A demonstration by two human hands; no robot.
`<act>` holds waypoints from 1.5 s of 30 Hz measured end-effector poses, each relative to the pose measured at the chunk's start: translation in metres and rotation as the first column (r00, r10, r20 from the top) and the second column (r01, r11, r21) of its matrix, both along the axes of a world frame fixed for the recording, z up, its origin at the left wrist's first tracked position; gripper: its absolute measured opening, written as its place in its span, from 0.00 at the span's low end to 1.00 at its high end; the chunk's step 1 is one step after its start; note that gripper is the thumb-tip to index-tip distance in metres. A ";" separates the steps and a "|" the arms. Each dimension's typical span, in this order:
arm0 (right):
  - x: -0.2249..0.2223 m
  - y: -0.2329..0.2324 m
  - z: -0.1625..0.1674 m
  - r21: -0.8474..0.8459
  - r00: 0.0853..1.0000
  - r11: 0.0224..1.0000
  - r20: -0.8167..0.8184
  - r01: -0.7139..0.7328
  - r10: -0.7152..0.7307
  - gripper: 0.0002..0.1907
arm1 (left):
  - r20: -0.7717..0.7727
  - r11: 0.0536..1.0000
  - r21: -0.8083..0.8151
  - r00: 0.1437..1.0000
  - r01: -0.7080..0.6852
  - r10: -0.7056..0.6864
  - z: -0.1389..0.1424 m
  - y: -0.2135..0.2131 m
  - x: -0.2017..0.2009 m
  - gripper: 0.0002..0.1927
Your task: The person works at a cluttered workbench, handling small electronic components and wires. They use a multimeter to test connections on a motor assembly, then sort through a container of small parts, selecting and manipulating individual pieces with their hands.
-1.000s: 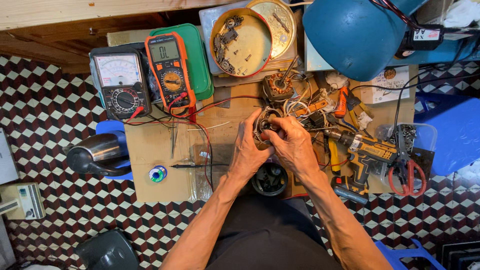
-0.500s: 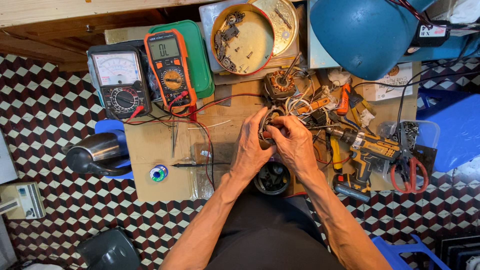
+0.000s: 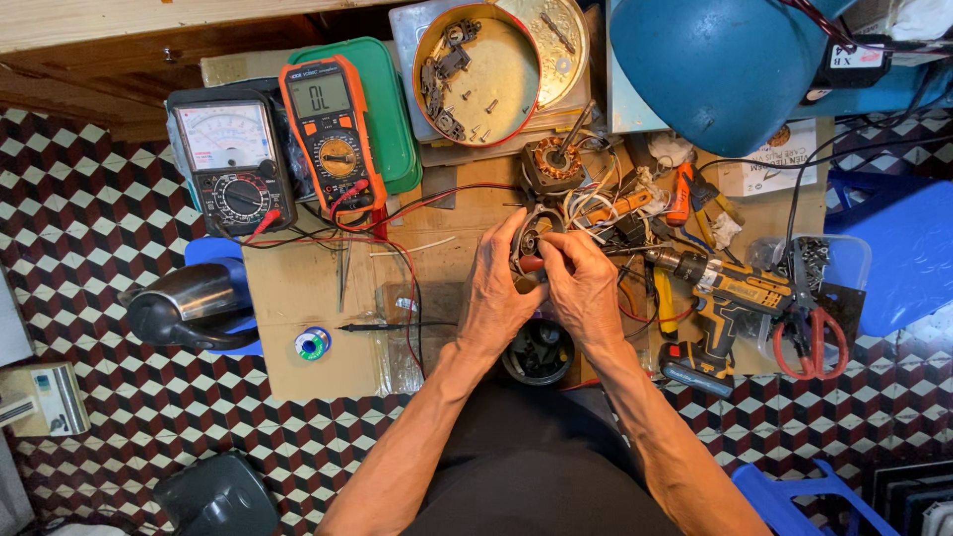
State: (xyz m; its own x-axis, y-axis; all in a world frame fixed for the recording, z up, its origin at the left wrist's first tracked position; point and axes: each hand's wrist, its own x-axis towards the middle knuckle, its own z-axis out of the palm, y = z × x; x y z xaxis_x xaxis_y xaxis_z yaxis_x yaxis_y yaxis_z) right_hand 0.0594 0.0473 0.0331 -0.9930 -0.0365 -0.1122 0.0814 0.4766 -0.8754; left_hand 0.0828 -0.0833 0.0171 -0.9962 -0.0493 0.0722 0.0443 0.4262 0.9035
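Overhead view of a small wooden desk [image 3: 298,288] standing on a floor [image 3: 89,218] of chequered tiles. Both hands meet over the middle of the desk around a round metal motor part [image 3: 533,230]. The left hand [image 3: 496,293] wraps its left side, fingers curled over the rim, its grip pressed onto the part. The right hand [image 3: 581,283] closes on it from the right, thumb and forefinger pinching a small red-tipped piece [image 3: 532,264] at the part's front edge; what this piece is cannot be told. Just behind the motor part lies a copper-wound coil with a shaft [image 3: 556,161], and behind that a round tin [image 3: 476,74] holding screws and dark metal bits. To the left of the motor part stand an orange digital meter [image 3: 330,134] and a black dial meter [image 3: 230,164], their red and black leads [image 3: 407,213] trailing across the desk toward the hands. Front left of the part lie a thin probe [image 3: 387,325] and a small spool of solder [image 3: 312,344]. To its right lie a yellow-and-black cordless drill [image 3: 720,298] and red-handled scissors [image 3: 809,333]. A large blue dome-shaped cover [image 3: 725,69] sits at the back right. A dark round cup [image 3: 538,352] sits just in front of the hands.
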 end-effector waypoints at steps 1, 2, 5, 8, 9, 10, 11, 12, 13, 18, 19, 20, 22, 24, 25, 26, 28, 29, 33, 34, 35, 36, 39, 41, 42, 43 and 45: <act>0.000 0.002 -0.001 -0.014 1.000 1.000 0.020 0.009 -0.009 0.09 | -0.010 1.000 -0.007 1.000 0.000 0.000 -0.001 0.002 0.000 0.46; -0.001 0.003 -0.002 -0.031 0.999 0.999 0.050 0.014 -0.012 0.10 | 0.001 1.000 0.000 1.000 0.000 0.000 -0.001 0.002 0.000 0.46; -0.001 0.008 -0.006 -0.105 0.986 0.993 0.162 0.048 -0.031 0.11 | 0.048 1.000 0.017 0.999 0.005 -0.006 -0.002 0.003 0.002 0.47; -0.004 0.012 -0.010 -0.191 0.957 0.976 0.285 0.107 -0.049 0.13 | 0.117 1.000 0.026 0.993 -0.002 -0.001 -0.003 0.001 0.003 0.48; -0.006 0.012 -0.012 -0.197 0.950 0.973 0.309 0.121 -0.056 0.13 | 0.138 0.999 0.032 0.990 -0.007 0.003 -0.004 0.001 0.003 0.48; -0.007 0.013 -0.013 -0.201 0.942 0.970 0.330 0.134 -0.062 0.13 | 0.158 0.999 0.039 0.987 -0.013 0.007 -0.004 0.000 0.003 0.48; -0.006 0.015 -0.013 -0.202 0.934 0.968 0.350 0.149 -0.071 0.13 | 0.152 0.999 0.036 0.988 -0.014 0.008 -0.004 0.001 0.003 0.49; -0.007 0.015 -0.014 -0.203 0.926 0.966 0.369 0.162 -0.078 0.13 | 0.145 0.999 0.033 0.989 -0.016 0.011 -0.004 0.001 0.003 0.49; -0.007 0.016 -0.015 -0.205 0.918 0.963 0.388 0.176 -0.085 0.13 | 0.139 0.999 0.029 0.990 -0.017 0.013 -0.005 0.001 0.002 0.49; -0.009 0.020 -0.019 -0.326 0.884 0.913 0.461 0.246 -0.074 0.12 | 0.165 0.999 0.047 0.986 -0.024 0.016 -0.005 0.001 0.001 0.49; -0.008 0.021 -0.020 -0.337 0.875 0.905 0.478 0.261 -0.075 0.12 | 0.174 0.998 0.053 0.985 -0.024 0.014 -0.004 0.001 0.001 0.50; -0.008 0.021 -0.021 -0.358 0.871 0.893 0.487 0.272 -0.070 0.12 | 0.195 0.998 0.063 0.981 -0.031 0.018 -0.004 0.000 0.002 0.50; -0.008 0.022 -0.022 -0.399 0.860 0.867 0.506 0.297 -0.062 0.11 | 0.238 0.996 0.083 0.971 -0.044 0.023 -0.002 -0.001 0.001 0.50; -0.008 0.022 -0.024 -0.430 0.846 0.845 0.531 0.319 -0.049 0.11 | 0.246 0.994 0.093 0.969 -0.055 0.030 -0.002 -0.002 0.000 0.49; -0.007 0.022 -0.025 -0.444 0.838 0.833 0.543 0.330 -0.043 0.11 | 0.250 0.993 0.098 0.968 -0.060 0.034 -0.003 -0.003 0.000 0.49; -0.006 0.023 -0.025 -0.444 0.839 0.833 0.542 0.329 -0.043 0.10 | 0.249 0.993 0.096 0.968 -0.064 0.039 -0.004 -0.004 0.000 0.49; -0.003 0.025 -0.027 -0.443 0.838 0.833 0.544 0.330 -0.043 0.11 | 0.251 0.993 0.090 0.967 -0.072 0.048 -0.007 -0.007 0.001 0.50; 0.002 0.029 -0.027 -0.459 0.844 0.823 0.534 0.334 -0.045 0.10 | 0.237 0.993 0.081 0.969 -0.083 0.062 -0.008 -0.010 0.002 0.50; 0.031 0.057 -0.022 -0.381 0.796 0.826 0.592 0.415 -0.127 0.10 | 0.169 0.993 -0.013 0.978 -0.120 0.120 -0.013 -0.029 0.012 0.50; 0.037 0.064 -0.022 -0.332 0.770 0.832 0.617 0.444 -0.164 0.10 | 0.136 0.990 -0.054 0.981 -0.129 0.135 -0.014 -0.035 0.013 0.50; 0.042 0.070 -0.024 -0.346 0.772 0.823 0.614 0.450 -0.164 0.10 | 0.162 0.988 -0.062 0.976 -0.140 0.148 -0.014 -0.040 0.014 0.50; 0.048 0.075 -0.027 -0.360 0.774 0.813 0.611 0.457 -0.165 0.10 | 0.188 0.986 -0.071 0.969 -0.150 0.161 -0.014 -0.045 0.018 0.50; 0.060 0.081 -0.045 -0.320 0.803 0.855 0.572 0.407 -0.168 0.11 | 0.186 0.984 -0.046 0.966 -0.173 0.179 -0.013 -0.055 0.030 0.49; 0.067 0.080 -0.057 -0.281 0.803 0.877 0.571 0.389 -0.174 0.11 | 0.178 0.981 -0.049 0.965 -0.186 0.192 -0.012 -0.059 0.041 0.49; 0.068 0.078 -0.062 -0.272 0.791 0.877 0.586 0.397 -0.177 0.12 | 0.182 0.978 -0.069 0.962 -0.195 0.204 -0.011 -0.061 0.047 0.49; 0.065 0.078 -0.064 -0.264 0.784 0.877 0.594 0.402 -0.180 0.12 | 0.178 0.975 -0.085 0.960 -0.205 0.217 -0.010 -0.062 0.051 0.49; 0.058 0.072 -0.061 -0.321 0.801 0.838 0.561 0.442 -0.208 0.12 | 0.164 0.964 -0.099 0.952 -0.246 0.259 -0.006 -0.065 0.058 0.49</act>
State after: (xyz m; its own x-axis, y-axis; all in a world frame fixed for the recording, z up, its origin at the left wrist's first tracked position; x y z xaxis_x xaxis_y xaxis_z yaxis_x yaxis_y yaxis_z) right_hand 0.1171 0.1195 -0.0281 -0.7668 0.1194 -0.6307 0.6286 -0.0593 -0.7754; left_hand 0.1404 -0.1484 0.0111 -0.9493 -0.3018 -0.0881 -0.2288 0.4710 0.8520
